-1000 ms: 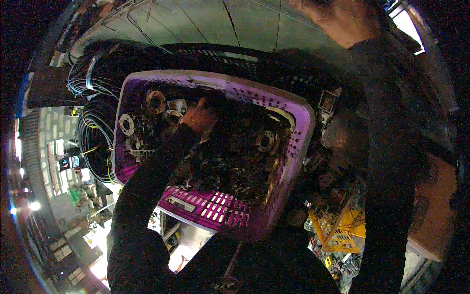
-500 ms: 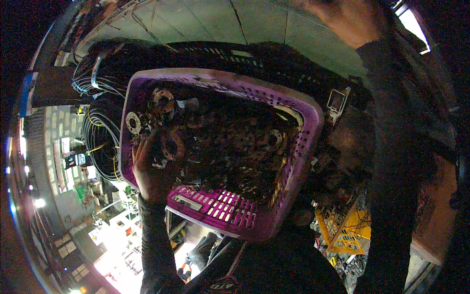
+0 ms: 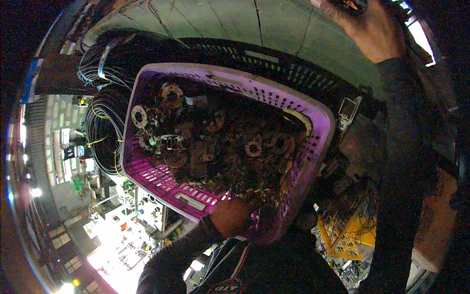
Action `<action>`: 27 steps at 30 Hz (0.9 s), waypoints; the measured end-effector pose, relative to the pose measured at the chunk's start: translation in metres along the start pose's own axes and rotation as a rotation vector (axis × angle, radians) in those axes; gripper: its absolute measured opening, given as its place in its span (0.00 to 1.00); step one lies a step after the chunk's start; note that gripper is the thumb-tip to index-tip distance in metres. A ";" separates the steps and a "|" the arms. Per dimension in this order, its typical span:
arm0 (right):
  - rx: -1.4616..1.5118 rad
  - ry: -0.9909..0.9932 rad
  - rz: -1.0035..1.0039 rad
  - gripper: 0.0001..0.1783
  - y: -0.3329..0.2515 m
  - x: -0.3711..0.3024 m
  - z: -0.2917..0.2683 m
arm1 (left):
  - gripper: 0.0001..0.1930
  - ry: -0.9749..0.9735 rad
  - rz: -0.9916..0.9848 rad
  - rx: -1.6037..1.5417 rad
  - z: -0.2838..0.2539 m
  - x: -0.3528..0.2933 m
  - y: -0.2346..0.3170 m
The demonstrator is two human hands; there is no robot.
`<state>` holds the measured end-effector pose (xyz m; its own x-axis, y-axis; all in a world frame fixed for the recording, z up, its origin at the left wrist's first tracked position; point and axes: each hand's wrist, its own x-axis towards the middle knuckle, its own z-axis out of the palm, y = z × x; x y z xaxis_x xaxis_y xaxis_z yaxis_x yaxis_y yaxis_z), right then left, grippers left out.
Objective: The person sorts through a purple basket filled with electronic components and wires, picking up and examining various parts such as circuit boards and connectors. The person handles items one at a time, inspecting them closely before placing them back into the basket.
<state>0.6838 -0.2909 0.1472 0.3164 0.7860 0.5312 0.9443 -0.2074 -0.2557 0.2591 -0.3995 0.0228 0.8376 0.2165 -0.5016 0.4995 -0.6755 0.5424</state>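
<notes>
A purple plastic basket with slotted sides stands tilted in front of me. Inside lies a dark heap of small scrap, with several rusty and pale rings among it, such as a flat ring at the left wall. My left hand reaches over the near rim into the basket; its fingers are lost in shadow, so I cannot see whether they grip anything. High at the upper right is my right hand, partly cut off by the picture's edge. Something dark and reddish shows between its thumb and palm, too cropped to name.
Coiled dark cables hang at the left. Behind the purple basket is a black slotted crate, against a pale panelled wall. A yellow crate with wires stands at the lower right. A brightly lit area lies lower left.
My left hand has moved from the basket's left side to the near rim, right of before, uncovering rings and scrap at the left. My right hand has shifted slightly rightward.
</notes>
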 end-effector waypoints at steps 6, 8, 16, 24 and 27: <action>0.208 -0.001 0.013 0.60 -0.002 -0.001 0.002 | 0.29 0.281 -0.139 0.159 -0.038 0.110 -0.088; 0.017 0.098 0.050 0.58 0.000 -0.002 0.004 | 0.30 0.263 -0.294 0.250 -0.025 0.166 -0.130; 0.165 0.000 -0.080 0.34 0.008 0.010 0.000 | 0.25 0.252 -0.697 0.516 0.065 0.240 -0.190; 0.056 -0.081 0.115 0.63 -0.032 -0.007 -0.021 | 0.26 0.141 -0.641 0.410 0.022 0.180 -0.185; -0.084 -0.018 0.162 0.69 -0.001 -0.001 0.001 | 0.29 0.032 -0.628 0.457 0.015 0.189 -0.198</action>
<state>0.6828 -0.2908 0.1464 0.4639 0.7486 0.4737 0.8856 -0.3792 -0.2682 0.3151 -0.2353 -0.1892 0.4374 0.6704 -0.5994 0.7475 -0.6416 -0.1721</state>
